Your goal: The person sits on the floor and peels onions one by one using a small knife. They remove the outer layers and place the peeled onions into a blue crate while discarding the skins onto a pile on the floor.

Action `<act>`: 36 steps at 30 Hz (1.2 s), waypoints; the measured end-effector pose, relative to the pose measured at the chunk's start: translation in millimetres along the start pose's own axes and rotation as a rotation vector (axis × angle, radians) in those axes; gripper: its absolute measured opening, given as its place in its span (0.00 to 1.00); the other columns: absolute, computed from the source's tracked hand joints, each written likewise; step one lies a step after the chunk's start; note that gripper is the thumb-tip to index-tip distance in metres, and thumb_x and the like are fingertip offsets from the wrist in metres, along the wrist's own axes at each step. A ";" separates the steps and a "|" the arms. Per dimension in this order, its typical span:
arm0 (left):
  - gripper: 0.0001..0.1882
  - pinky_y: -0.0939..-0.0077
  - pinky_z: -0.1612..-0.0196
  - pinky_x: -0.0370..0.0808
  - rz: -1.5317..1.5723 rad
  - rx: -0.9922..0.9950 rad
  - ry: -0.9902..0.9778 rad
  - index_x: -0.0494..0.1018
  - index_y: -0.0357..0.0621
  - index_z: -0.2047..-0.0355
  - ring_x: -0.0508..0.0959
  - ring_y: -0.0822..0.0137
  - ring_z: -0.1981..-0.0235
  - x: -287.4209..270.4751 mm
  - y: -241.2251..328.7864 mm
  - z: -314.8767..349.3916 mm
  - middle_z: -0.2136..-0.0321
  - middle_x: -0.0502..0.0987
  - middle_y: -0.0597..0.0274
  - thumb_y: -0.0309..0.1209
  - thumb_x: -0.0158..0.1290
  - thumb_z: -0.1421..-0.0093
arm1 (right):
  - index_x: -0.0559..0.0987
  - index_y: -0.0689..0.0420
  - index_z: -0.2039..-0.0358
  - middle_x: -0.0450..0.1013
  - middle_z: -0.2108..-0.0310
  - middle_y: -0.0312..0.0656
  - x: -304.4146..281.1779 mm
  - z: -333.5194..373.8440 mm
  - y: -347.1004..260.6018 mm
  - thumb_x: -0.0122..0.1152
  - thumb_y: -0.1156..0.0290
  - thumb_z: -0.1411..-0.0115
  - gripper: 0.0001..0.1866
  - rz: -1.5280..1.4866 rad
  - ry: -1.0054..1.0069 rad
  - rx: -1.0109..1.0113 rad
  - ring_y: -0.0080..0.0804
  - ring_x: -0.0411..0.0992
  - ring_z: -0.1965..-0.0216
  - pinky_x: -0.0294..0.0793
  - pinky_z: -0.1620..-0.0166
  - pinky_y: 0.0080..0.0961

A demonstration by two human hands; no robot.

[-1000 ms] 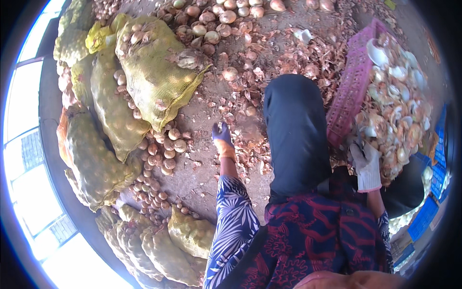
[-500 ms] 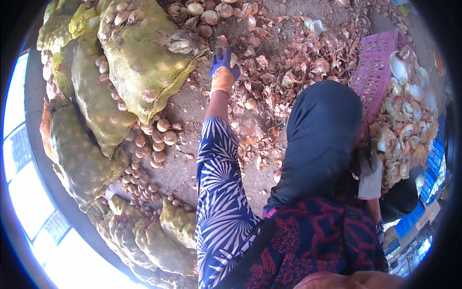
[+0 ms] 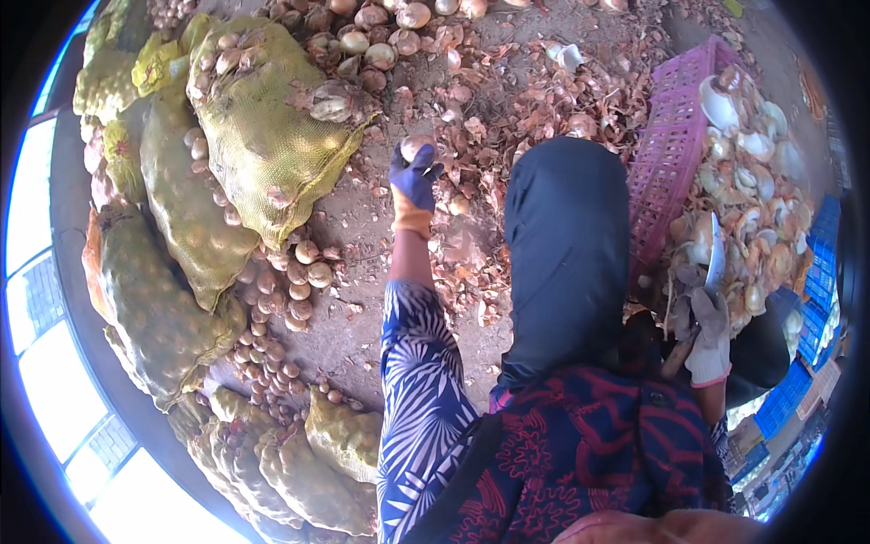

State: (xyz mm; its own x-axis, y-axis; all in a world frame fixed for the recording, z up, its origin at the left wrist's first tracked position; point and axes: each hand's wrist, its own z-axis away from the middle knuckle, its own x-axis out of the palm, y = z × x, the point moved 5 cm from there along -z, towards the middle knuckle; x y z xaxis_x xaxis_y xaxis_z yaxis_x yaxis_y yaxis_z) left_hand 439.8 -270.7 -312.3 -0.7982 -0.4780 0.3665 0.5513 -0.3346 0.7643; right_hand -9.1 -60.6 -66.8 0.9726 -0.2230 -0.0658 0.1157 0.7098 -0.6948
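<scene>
Littering dirt ground [image 3: 362, 335]: onion skins [image 3: 507, 136], seemingly.

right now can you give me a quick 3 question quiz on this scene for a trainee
1. True or false: the left hand in the blue glove has its grip on an onion.
2. What does the right hand in the pale glove hold? A) a knife with its blade up B) a mesh sack C) a bare onion
3. Fill in: the peeled onions lie piled against the ____ coloured crate.

Key: 1 true; 2 A, the knife points up over the pile; 3 pink.
</scene>
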 end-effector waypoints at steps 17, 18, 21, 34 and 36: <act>0.40 0.72 0.46 0.77 -0.526 0.304 -0.937 0.63 0.36 0.34 0.78 0.68 0.52 285.3 103.7 287.5 0.50 0.77 0.58 0.22 0.66 0.47 | 0.78 0.51 0.48 0.75 0.67 0.44 9.5 76.2 -106.6 0.60 0.62 0.36 0.17 1.061 0.176 -1.043 0.47 0.75 0.73 0.75 0.72 0.39; 0.39 0.73 0.45 0.76 -0.606 0.276 -0.975 0.65 0.36 0.35 0.78 0.69 0.52 293.8 86.8 299.1 0.51 0.77 0.59 0.21 0.66 0.48 | 0.79 0.51 0.49 0.75 0.67 0.43 2.1 75.4 -105.8 0.61 0.61 0.36 0.17 1.082 0.215 -1.036 0.46 0.76 0.73 0.75 0.72 0.39; 0.38 0.75 0.48 0.76 -0.578 0.052 -1.056 0.68 0.35 0.38 0.78 0.72 0.55 305.6 42.4 322.5 0.55 0.79 0.61 0.25 0.69 0.50 | 0.80 0.47 0.48 0.75 0.66 0.44 -24.1 66.7 -87.8 0.61 0.59 0.38 0.18 1.107 0.212 -0.929 0.46 0.77 0.69 0.76 0.69 0.41; 0.37 0.76 0.54 0.80 -0.800 0.042 -1.144 0.67 0.33 0.38 0.80 0.71 0.59 325.9 -12.2 362.9 0.59 0.81 0.59 0.29 0.68 0.48 | 0.77 0.47 0.43 0.77 0.64 0.43 -81.3 58.8 -34.0 0.61 0.56 0.39 0.24 0.996 0.149 -0.867 0.46 0.78 0.67 0.75 0.67 0.43; 0.37 0.72 0.52 0.78 -0.902 0.095 -1.150 0.68 0.33 0.39 0.80 0.67 0.56 325.4 -20.5 366.8 0.56 0.80 0.56 0.33 0.68 0.47 | 0.77 0.48 0.45 0.77 0.64 0.42 -78.8 57.1 -28.2 0.61 0.59 0.41 0.23 1.048 0.188 -0.788 0.46 0.79 0.68 0.75 0.67 0.43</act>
State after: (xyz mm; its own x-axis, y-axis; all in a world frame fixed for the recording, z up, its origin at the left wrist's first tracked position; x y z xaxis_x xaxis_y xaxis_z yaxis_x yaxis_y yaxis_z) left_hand 79.7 -121.5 -14.1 -0.6312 0.7727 -0.0677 -0.2112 -0.0872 0.9735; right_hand -77.5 -24.9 -1.1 0.4795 0.0558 -0.8758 -0.8775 0.0403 -0.4778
